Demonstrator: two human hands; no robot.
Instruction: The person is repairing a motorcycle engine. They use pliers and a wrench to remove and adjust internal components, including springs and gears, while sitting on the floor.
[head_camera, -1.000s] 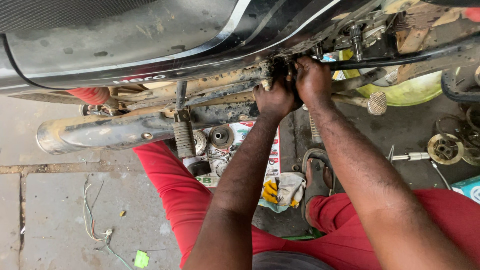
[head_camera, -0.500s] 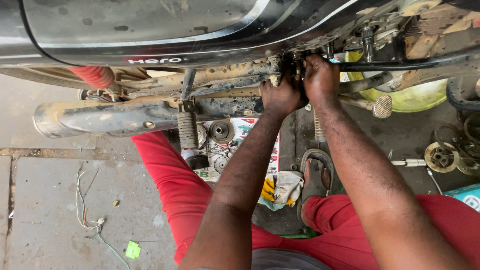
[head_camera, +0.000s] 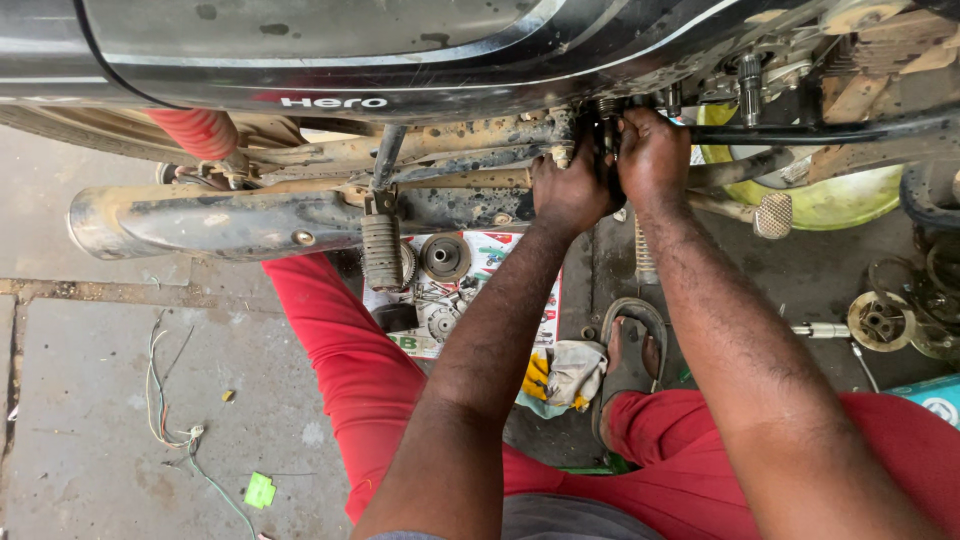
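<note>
Head view, looking down past both forearms. Left hand (head_camera: 568, 192) and right hand (head_camera: 652, 152) meet at upper centre, fingers curled tight around a dark part (head_camera: 606, 150) under the motorcycle frame (head_camera: 450, 145); what that part is cannot be made out. Muddy exhaust pipe (head_camera: 250, 220) runs across the left, ribbed footpeg (head_camera: 381, 250) hanging just below the frame. Gears (head_camera: 444, 257) lie on a printed sheet (head_camera: 520, 300) at centre. Crumpled cloth (head_camera: 565, 375) beside a sandalled foot (head_camera: 628, 350). Loose wires (head_camera: 165, 400) at lower left on the pavement.
</note>
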